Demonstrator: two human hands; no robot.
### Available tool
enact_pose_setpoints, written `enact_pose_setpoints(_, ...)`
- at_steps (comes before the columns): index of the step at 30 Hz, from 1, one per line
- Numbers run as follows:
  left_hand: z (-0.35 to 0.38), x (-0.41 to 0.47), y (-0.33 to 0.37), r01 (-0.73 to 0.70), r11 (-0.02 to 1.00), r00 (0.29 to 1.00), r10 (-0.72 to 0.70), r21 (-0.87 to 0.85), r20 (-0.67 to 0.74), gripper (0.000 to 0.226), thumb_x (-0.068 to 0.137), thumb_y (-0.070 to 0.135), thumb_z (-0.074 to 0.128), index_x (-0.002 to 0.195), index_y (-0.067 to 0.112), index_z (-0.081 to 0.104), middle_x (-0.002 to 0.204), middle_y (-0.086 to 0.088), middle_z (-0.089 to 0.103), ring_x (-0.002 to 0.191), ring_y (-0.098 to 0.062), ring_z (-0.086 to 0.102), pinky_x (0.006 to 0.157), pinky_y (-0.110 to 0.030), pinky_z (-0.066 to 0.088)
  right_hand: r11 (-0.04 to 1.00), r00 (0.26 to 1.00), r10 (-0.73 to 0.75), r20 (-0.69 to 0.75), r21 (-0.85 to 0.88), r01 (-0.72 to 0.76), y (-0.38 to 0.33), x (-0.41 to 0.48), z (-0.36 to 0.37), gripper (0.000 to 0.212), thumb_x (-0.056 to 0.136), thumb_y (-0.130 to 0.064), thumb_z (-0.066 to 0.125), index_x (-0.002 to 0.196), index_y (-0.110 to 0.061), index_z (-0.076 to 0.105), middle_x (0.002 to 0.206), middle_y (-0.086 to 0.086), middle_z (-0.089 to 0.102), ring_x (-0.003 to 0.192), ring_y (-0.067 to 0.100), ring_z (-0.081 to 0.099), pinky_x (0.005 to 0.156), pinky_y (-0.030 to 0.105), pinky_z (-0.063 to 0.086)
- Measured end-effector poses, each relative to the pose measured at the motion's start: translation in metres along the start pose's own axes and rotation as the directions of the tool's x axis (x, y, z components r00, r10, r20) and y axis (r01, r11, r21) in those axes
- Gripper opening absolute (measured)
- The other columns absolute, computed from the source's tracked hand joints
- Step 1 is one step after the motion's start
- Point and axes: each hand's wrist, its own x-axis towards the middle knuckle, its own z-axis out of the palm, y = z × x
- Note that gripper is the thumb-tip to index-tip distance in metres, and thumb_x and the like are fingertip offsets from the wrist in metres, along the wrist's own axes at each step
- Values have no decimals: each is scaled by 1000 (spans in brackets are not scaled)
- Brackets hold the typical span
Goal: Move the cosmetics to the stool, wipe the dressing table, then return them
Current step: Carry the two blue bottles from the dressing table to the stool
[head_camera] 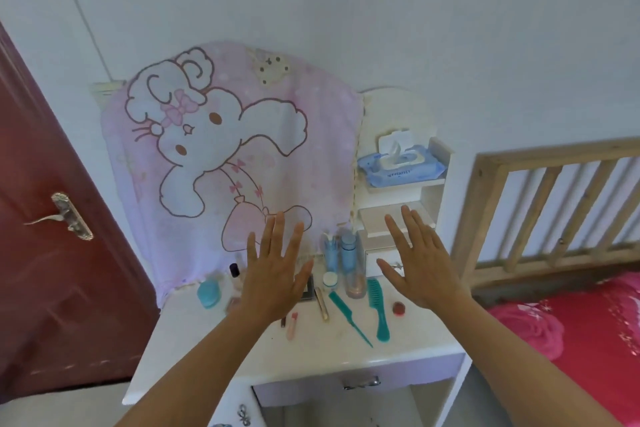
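Cosmetics lie on the white dressing table (pixel 311 354): a teal jar (pixel 209 292), two blue bottles (pixel 341 251), a small white jar (pixel 330 279), a clear tumbler (pixel 355 284), a teal tail comb (pixel 348 317), a teal wide comb (pixel 378 308), a pink lipstick (pixel 292 325), a gold tube (pixel 322 303) and a small red pot (pixel 399 308). My left hand (pixel 275 274) and my right hand (pixel 420 263) hover above them, fingers spread and straight, holding nothing. My left hand hides some items behind it. No stool is in view.
A pink cartoon towel (pixel 225 163) drapes over the mirror. A blue pack of wet wipes (pixel 401 165) sits on the side shelf. A red door (pixel 52 236) stands at the left; a wooden bed rail (pixel 540 211) and a red bedspread (pixel 588 333) are at the right.
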Motion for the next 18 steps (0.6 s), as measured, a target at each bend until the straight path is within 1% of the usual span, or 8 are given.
enact_pose_setpoints(2,35,27,-13,2,1000,997,-2,-6,79,70,99,56,22,155,25,-6,162,-10,-13,149,-27,-11,118,-58,9,999,999,28,39,23,-29,7,24,32,83,89,-74,6,156,-28,-12,164,7,-15,152,28,-4,122,42,6)
enact_pose_setpoints(6,105,87,-40,-7,997,981,22,-75,192,69,96,57,13,150,28,-19,159,-7,-25,146,-24,-24,120,-53,5,996,987,75,144,43,-82,17,85,86,84,83,-77,-3,153,-33,-18,165,1,-11,153,27,5,121,43,18)
enact_pose_setpoints(8,139,117,-51,-1,989,971,36,-147,234,70,96,56,15,152,26,-15,159,-5,-25,147,-22,-23,120,-50,7,991,978,113,175,50,-123,18,120,107,85,84,-76,-1,157,-31,-5,166,1,4,149,27,23,115,44,31)
enact_pose_setpoints(10,169,140,-59,-8,977,950,74,-213,302,70,99,54,21,154,24,-9,160,-5,-22,148,-22,-16,121,-47,8,985,973,128,191,90,-147,15,152,127,78,92,-69,13,157,-26,18,162,4,26,138,28,44,102,42,47)
enact_pose_setpoints(12,199,160,-64,-26,964,927,122,-265,355,71,99,52,26,155,23,-6,162,-5,-16,149,-22,-11,122,-44,8,981,982,105,158,144,-128,12,175,153,62,100,-54,34,152,-20,34,152,8,43,123,28,57,84,38,56)
enact_pose_setpoints(14,228,174,-66,-23,945,897,163,-325,412,71,99,50,31,155,22,-3,163,-5,-4,150,-21,-3,122,-40,9,972,989,93,118,204,-116,5,188,182,55,100,-39,48,148,-17,39,145,9,49,117,27,60,74,36,57)
enact_pose_setpoints(16,252,181,-64,24,919,869,176,-394,463,72,98,45,40,154,18,6,159,-7,16,146,-22,15,119,-38,17,943,985,117,125,299,-150,-3,190,209,54,98,-30,53,147,-14,40,143,10,49,117,27,58,74,36,56)
enact_pose_setpoints(18,274,184,-61,107,881,850,160,-461,502,72,96,39,49,153,14,14,154,-7,28,140,-23,26,116,-37,24,907,979,132,158,379,-183,-9,189,233,57,96,-24,56,148,-12,37,145,12,46,121,31,55,82,38,55)
